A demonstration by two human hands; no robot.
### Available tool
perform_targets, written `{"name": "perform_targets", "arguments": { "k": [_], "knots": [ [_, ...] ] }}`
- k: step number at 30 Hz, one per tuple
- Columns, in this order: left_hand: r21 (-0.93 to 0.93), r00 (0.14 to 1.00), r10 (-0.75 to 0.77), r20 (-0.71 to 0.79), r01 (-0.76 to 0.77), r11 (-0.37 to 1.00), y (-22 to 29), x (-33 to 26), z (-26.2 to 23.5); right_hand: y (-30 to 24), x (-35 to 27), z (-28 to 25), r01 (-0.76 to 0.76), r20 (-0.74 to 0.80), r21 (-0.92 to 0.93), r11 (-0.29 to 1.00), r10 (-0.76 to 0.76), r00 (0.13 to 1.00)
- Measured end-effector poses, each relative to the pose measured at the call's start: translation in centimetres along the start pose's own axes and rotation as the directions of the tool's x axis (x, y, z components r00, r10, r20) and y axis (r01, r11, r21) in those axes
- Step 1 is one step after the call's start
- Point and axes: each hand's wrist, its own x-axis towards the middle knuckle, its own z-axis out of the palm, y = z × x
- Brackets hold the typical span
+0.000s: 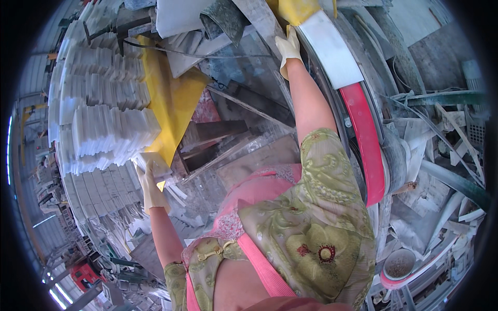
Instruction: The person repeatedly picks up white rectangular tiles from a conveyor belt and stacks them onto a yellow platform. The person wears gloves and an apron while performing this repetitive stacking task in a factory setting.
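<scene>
Gloved hands: left on white tile

Bright daylight, soft shadows, heavy fisheye warp w/ dark rim.

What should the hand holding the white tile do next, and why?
Probably set the white tile onto the stacked white tiles beside it. The gloved left hand already holds it against that pile, while the right hand rests on the machine's curved guard.
</scene>
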Motion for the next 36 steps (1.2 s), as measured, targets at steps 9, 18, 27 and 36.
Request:
{"name": "perform_targets", "arguments": {
  "k": [9,18,27,36],
  "knots": [
    [-0.022,0.994,-0.102,0.034,0.103,0.994,1.3,-1.8,0.2,3.1,3.4,1.2,0.282,-0.188,-0.106,0.954,-0.298,0.936],
    [0.027,0.997,-0.050,0.056,0.049,0.998,2.8,-3.4,1.2,-1.0,-7.0,-2.2,0.130,-0.033,-0.778,0.614,-0.247,0.968],
    [-0.004,0.998,-0.060,0.017,0.060,0.998,3.0,-3.1,1.7,-2.1,-2.8,-0.9,0.219,0.067,-0.663,0.715,-0.235,0.970],
    [0.022,0.998,-0.062,0.025,0.061,0.998,3.0,-3.1,1.4,-0.8,-2.2,-0.8,0.157,0.027,-0.333,0.930,-0.157,0.987]
  ]
}}
